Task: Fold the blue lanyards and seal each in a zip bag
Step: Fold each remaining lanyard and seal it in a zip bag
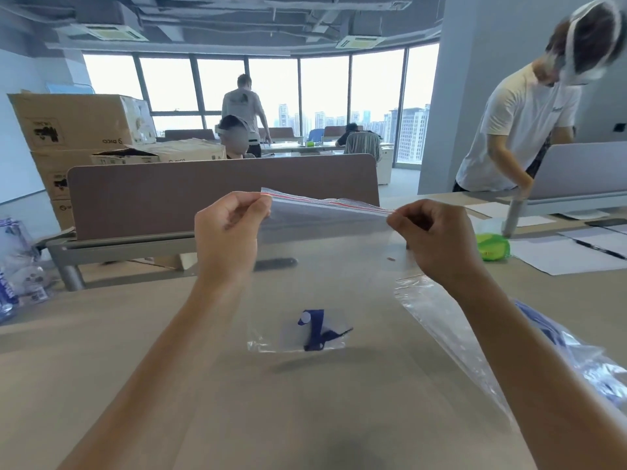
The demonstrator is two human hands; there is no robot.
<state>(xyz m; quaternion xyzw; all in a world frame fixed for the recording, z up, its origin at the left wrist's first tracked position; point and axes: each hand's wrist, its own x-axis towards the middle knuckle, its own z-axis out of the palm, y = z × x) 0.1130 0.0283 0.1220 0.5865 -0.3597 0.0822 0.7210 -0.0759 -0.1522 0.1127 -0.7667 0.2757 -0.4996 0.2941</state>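
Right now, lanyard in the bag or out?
In. The blue lanyard sits at the bottom of the clear bag held up by both hands.

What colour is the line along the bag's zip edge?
Red, running along the top of the zip bag, seen in the head view.

Bright window backlight (edges warped)

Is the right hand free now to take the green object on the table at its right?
Probably not at once: the right hand pinches the zip bag corner. The green object lies close, with nothing between.
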